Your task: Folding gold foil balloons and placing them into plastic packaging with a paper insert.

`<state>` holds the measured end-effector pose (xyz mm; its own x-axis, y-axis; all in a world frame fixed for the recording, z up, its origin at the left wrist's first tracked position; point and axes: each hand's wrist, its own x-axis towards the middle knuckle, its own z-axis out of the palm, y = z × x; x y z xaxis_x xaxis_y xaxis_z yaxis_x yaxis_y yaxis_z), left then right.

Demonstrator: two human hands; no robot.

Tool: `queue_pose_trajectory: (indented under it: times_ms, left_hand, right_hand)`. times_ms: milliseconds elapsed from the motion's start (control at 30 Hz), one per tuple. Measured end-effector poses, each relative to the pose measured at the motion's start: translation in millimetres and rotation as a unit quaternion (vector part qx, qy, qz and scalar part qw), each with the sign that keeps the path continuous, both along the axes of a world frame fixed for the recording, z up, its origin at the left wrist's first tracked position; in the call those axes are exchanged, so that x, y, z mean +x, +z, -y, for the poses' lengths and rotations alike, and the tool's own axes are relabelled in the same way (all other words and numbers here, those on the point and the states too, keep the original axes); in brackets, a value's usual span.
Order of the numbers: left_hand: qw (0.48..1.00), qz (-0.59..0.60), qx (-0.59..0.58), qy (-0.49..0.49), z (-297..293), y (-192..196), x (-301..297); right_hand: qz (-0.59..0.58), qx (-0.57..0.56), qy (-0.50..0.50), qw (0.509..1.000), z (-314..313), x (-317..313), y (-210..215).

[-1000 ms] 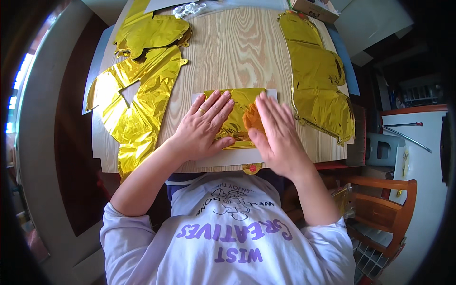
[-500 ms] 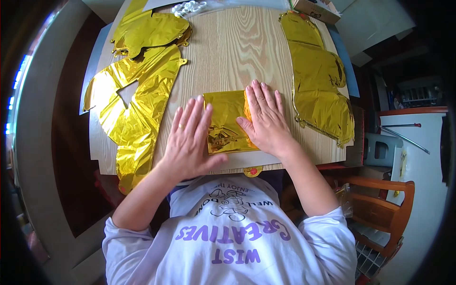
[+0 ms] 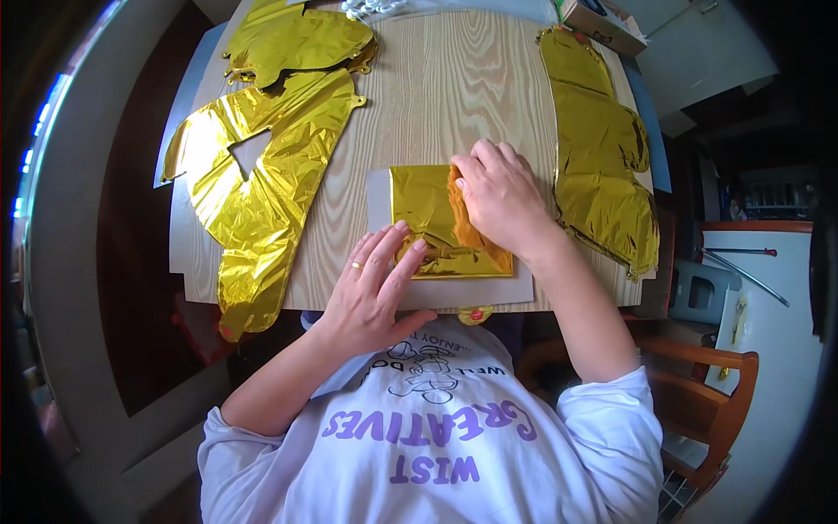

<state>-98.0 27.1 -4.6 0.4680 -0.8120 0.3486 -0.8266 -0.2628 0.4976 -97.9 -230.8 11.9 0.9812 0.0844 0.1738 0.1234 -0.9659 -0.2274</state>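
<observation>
2 hands are on the same folded gold foil balloon (image 3: 436, 218), which lies on a flat grey card (image 3: 454, 295) near the front edge of the wooden table (image 3: 454, 96), right in front of the person. Left hand (image 3: 377, 288) is flat, fingers spread a bit, fingertips pressing the lower left part of the folded foil. It wears a ring, and the palm sits over the card and table edge. Right hand (image 3: 502, 199) lies palm down on the right side of the fold, fingers together and curled slightly over the top right corner, where an orange-ish layer peeks out beside it. Can't tell if it's pinching that layer or just pressing on it.

Around them: 1 big flat gold balloon with a triangle hole (image 3: 262, 175) to the left, hanging off the front edge; another crumpled gold one (image 3: 297, 39) at the far left corner; and a long gold one (image 3: 602, 148) along the right side, just beside the right wrist. Small box (image 3: 602, 22) at the far right corner and a wooden chair (image 3: 707, 384) lower right.
</observation>
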Motion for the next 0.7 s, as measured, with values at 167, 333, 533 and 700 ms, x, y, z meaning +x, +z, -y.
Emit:
queue_pose_trajectory:
  times_ms: [167, 333, 533, 700]
  left_hand:
    - [0.999, -0.051, -0.009, 0.017, 1.9, 4.6, -0.3]
    - [0.996, -0.081, -0.017, 0.032, 2.2, 4.7, -3.7]
    - [0.998, -0.014, 0.057, 0.028, 1.2, 6.5, -3.4]
    - [0.996, 0.030, 0.073, 0.037, -0.2, 4.8, -5.4]
  right_hand:
    - [0.041, 0.026, 0.002, 0.999, -6.7, -11.0, -14.2]
    - [0.082, 0.028, -0.002, 0.996, -10.0, -19.9, -24.3]
    - [0.056, 0.041, -0.007, 0.998, -12.5, -32.2, -29.2]
    - [-0.023, 0.038, -0.012, 0.999, -11.8, -42.8, -23.4]
